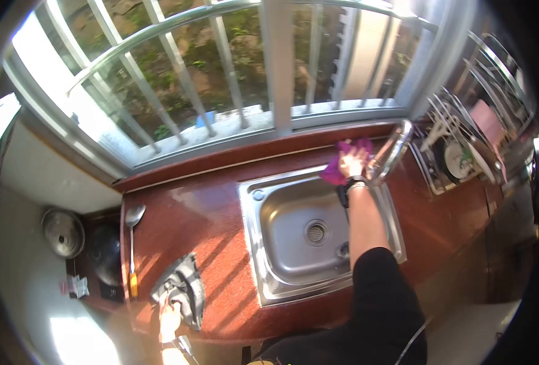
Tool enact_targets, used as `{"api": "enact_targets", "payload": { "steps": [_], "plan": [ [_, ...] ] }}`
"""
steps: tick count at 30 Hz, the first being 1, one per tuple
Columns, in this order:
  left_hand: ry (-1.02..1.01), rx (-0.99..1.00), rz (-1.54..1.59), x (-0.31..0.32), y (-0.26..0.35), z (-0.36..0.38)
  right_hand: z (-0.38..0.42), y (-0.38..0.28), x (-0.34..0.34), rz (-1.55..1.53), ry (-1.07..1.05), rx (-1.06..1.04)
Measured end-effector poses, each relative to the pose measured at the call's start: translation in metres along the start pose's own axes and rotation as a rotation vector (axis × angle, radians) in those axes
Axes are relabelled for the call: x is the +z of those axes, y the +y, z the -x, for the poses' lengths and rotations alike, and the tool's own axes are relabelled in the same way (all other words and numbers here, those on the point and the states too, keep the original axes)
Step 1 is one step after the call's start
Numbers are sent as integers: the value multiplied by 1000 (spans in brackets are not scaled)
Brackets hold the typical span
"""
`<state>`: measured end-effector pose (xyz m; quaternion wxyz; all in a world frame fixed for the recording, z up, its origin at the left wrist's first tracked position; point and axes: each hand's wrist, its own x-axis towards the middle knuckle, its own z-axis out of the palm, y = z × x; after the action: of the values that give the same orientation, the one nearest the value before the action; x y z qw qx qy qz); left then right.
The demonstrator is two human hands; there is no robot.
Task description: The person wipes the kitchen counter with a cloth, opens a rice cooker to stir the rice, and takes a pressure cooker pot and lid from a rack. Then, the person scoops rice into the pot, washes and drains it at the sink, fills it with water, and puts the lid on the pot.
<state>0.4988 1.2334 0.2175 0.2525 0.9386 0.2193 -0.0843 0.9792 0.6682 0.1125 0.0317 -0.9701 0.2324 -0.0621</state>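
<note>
My right hand (353,163) is at the back right corner of the sink, beside the faucet, with a purple cloth (332,173) gripped under it. The cloth rests near the sink's rear rim. My left hand (170,317) is at the front left of the counter, its fingers closed on a dark grey cloth (187,289) that lies bunched on the red surface. The steel sink (250,243) sits between the two hands, its drain (316,232) visible. The curved metal faucet (395,152) stands just right of my right hand.
A spatula (132,249) with an orange-tipped handle lies along the counter's left edge. Beyond it are a metal lid (63,233) and a dark pan (104,255). A dish rack (458,158) stands at the right. The barred window (281,73) runs behind the red counter (220,207).
</note>
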Motion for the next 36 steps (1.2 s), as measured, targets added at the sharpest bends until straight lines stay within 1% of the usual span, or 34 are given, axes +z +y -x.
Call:
{"api": "enact_targets", "payload": {
  "steps": [1, 2, 4, 5, 8, 9, 10, 11, 12, 13, 14, 15, 16, 18, 20, 21, 22, 23, 24, 25, 26, 27, 28, 29, 30, 32, 33, 34, 36],
  "plan": [
    [27, 18, 42, 1, 1, 2, -1, -8, -11, 7, -91, 7],
    [64, 67, -3, 11, -17, 1, -7, -11, 11, -94, -45, 79],
    [54, 37, -53, 8, -6, -1, 10, -31, -3, -219, -171, 79],
    [69, 65, -35, 10, -8, -1, 12, -44, 9, -126, -186, -14],
    [61, 19, -97, 12, -2, -3, 70, -87, -17, -207, -274, -98],
    [40, 4, -75, 11, -1, -4, 81, -101, -24, 148, -331, -454],
    [51, 23, -74, 11, 0, -4, 104, -117, -31, 76, -312, -517],
    [62, 41, -81, 13, -2, -5, 123, -134, -20, -11, -235, -563],
    [72, 58, -88, 15, -4, -4, 144, -153, -30, -32, -292, -645],
    [89, 73, -98, 17, -6, -4, 161, -171, -17, -147, -210, -693],
    [117, 132, -106, 18, -8, -3, 180, -186, -29, -213, -258, -802],
    [125, 135, -97, 18, -8, -3, 195, -201, -30, -252, -322, -826],
    [130, 139, -87, 19, -8, -3, 206, -211, -32, -218, -368, -968],
    [161, 182, -97, 21, -12, -4, 230, -222, -5, -477, -330, -843],
    [142, 163, -96, 20, -12, -4, 261, -198, -38, -453, -390, -1050],
    [116, 133, -106, 18, -10, -4, 283, -182, -33, -433, -271, -1167],
    [127, 128, -98, 20, -11, -4, 306, -162, -39, -467, -226, -1172],
    [128, 109, -101, 19, -11, -4, 327, -143, -45, -524, -328, -1125],
    [128, 96, -103, 18, -9, -3, 341, -128, 2, -491, -242, -1263],
    [111, 85, -119, 16, -5, -3, 366, -104, -50, -567, -256, -1224],
    [121, 157, -119, 19, -14, -6, 390, -82, -68, -662, -230, -1216],
    [115, 170, -130, 21, -17, -8, 407, -68, -66, -647, -314, -1224],
    [113, 179, -140, 21, -18, -9, 425, -50, -81, -563, -168, -1310],
    [115, 182, -136, 21, -19, -10, 435, -38, -86, -580, -194, -1325],
    [118, 180, -130, 22, -19, -11, 448, -23, -100, -515, -370, -1237],
    [107, 187, -116, 20, -18, -10, 458, 2, -122, -322, -405, -1261],
    [95, 164, -112, 21, -21, -10, 455, 12, -133, -173, -437, -1273],
    [86, 143, -107, 22, -25, -12, 448, 28, -136, -161, -443, -1220],
    [78, 155, -139, 24, -34, -17, 422, 70, -148, -32, -389, -1067]
  ]
}}
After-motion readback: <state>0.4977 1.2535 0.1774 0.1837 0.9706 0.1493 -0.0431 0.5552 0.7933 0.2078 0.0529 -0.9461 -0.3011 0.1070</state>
